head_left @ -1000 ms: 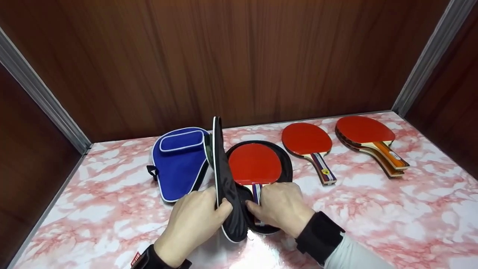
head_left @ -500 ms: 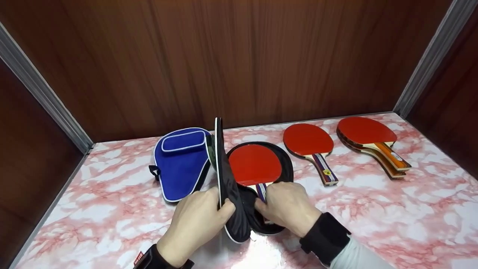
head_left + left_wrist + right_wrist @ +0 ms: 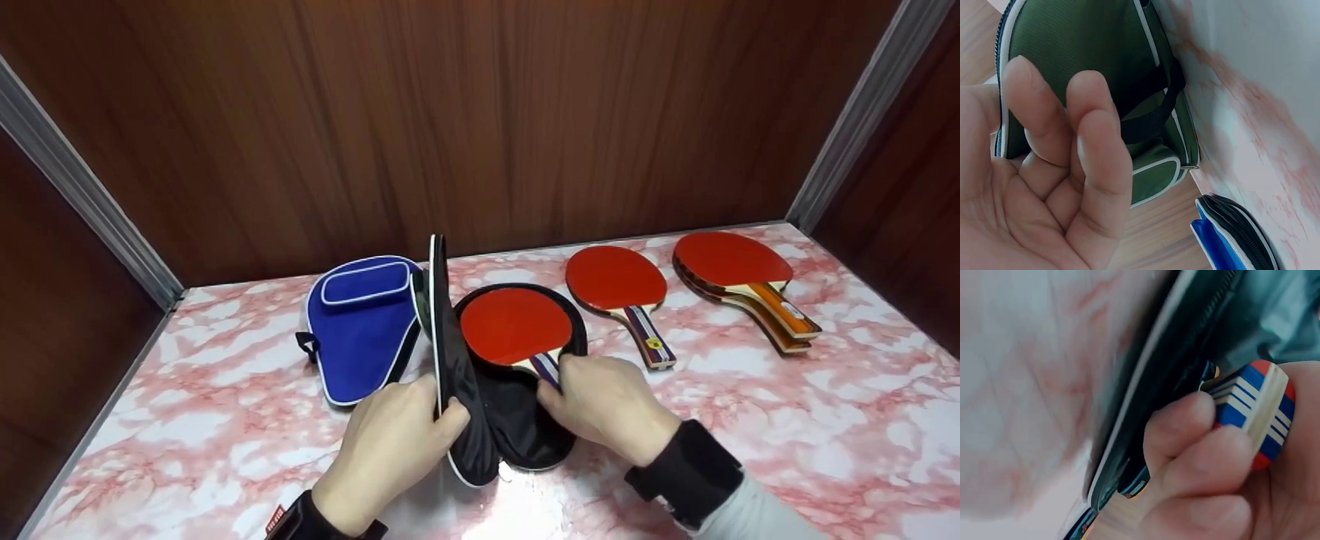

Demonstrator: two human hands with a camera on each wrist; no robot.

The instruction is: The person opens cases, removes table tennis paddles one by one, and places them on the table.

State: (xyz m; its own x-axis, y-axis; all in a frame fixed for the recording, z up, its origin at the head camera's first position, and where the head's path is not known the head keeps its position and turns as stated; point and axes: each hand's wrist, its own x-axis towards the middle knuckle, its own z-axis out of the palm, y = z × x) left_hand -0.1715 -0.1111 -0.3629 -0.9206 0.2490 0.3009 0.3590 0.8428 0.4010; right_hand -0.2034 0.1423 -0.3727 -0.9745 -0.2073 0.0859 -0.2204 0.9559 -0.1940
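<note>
— What's the left hand (image 3: 390, 442) doing?
— Pinching the raised flap of the open black case (image 3: 517, 420), holding it upright on the worktop (image 3: 750, 420).
— And the right hand (image 3: 611, 405)?
— Gripping the striped handle of the red paddle (image 3: 514, 326), whose blade lies inside the case, beside a blue case (image 3: 360, 330).

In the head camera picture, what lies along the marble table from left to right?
blue case → raised flap of the open black case → paddle in the case → single paddle → stacked paddles.

No legible text — red wrist tag (image 3: 274, 517) and paddle-handle badge (image 3: 654, 344) too small.
</note>
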